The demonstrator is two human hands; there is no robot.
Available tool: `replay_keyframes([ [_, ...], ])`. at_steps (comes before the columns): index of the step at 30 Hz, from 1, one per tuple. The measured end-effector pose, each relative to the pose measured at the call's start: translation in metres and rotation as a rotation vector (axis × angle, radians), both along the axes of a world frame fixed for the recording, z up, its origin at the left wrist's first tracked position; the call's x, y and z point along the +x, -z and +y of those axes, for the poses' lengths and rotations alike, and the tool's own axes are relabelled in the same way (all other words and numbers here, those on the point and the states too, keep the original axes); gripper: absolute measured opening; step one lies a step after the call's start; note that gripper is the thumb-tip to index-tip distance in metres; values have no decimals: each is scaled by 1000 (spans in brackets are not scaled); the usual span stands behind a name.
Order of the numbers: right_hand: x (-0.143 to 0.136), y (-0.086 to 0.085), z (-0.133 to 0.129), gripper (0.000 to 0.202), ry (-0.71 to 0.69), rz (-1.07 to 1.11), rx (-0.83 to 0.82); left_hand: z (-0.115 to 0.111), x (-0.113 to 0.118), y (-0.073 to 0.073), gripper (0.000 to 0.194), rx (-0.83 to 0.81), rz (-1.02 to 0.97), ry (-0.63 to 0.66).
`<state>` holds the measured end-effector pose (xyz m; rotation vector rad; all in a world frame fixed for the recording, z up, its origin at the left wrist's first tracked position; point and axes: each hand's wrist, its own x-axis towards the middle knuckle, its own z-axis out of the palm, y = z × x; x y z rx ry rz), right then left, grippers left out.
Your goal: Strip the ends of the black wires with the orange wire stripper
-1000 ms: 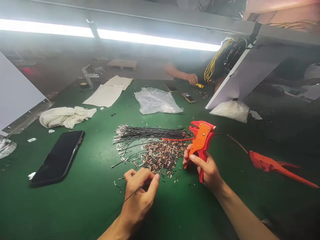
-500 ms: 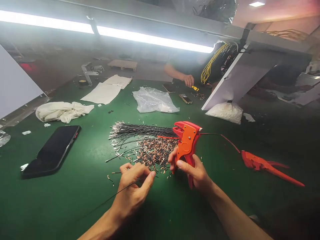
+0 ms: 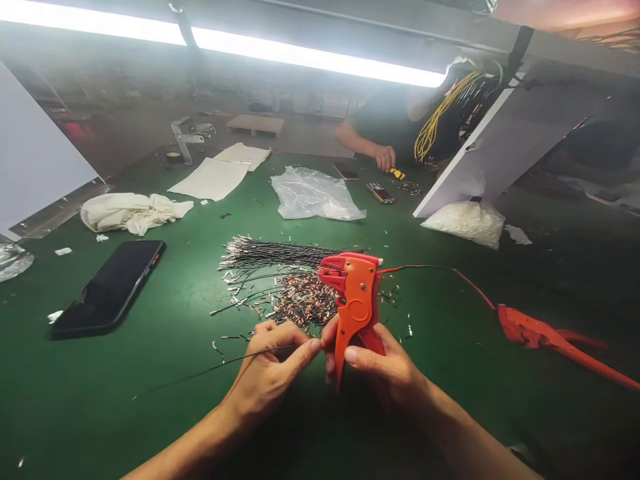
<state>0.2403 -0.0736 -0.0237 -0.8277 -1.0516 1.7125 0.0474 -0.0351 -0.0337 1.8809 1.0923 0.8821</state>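
Observation:
Between thumb and fingers, my left hand (image 3: pixel 273 367) pinches a thin black wire (image 3: pixel 200 375), whose long end trails out to the left. My right hand (image 3: pixel 395 370) is closed around the handles of an orange and red wire stripper (image 3: pixel 358 287), held upright with its jaws facing left. The right fingertips meet the left thumb tip at the wire's near end, which the fingers hide. Behind the hands lies a heap of short black and copper offcuts (image 3: pixel 303 300). Beyond it rests a bundle of black wires (image 3: pixel 280 252) with bright metal ends.
A second red-orange hand tool (image 3: pixel 535 327) lies to the right, a red wire reaching its tip. At left are a dark phone (image 3: pixel 113 287) and white cloth (image 3: pixel 133 212). A clear plastic bag (image 3: pixel 315 193) lies behind; across the table, another person's hand (image 3: pixel 385 158) holds something yellow.
My right hand has brought the wire stripper left and slightly down, and its fingertips now touch my left hand's. The wire's trailing end has swung up. The camera view has shifted a little.

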Motion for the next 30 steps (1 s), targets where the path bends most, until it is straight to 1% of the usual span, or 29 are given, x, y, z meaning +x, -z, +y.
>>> replay_keyframes([
  [5, -2, 3, 1, 32, -87, 91, -118, -2, 1, 0, 46, -7, -4, 10],
  [8, -4, 4, 2, 29, -86, 168, -171, -3, 0, -2, 45, -35, -32, 15],
  [11, -5, 1, 1, 26, -76, 228, -202, -2, -3, -5, 40, -85, -80, 35],
  [15, -5, -1, 0, 24, -48, 268, -200, -2, -5, -8, 37, -43, -80, 35],
  [19, -5, 2, 2, 24, -42, 304, -203, 0, -5, -7, 36, -12, -60, -4],
  [23, -3, 3, 2, 26, -71, 348, -251, 4, -11, -9, 31, -6, -97, -67],
  [26, -3, 0, 1, 26, -89, 361, -261, 7, -20, -12, 28, 85, -139, -154],
  [28, -5, -2, 0, 24, -88, 371, -252, 9, -25, -15, 28, 192, -166, -205],
  [30, -8, -2, -1, 23, -86, 410, -249, 10, -28, -17, 27, 300, -165, -230],
])
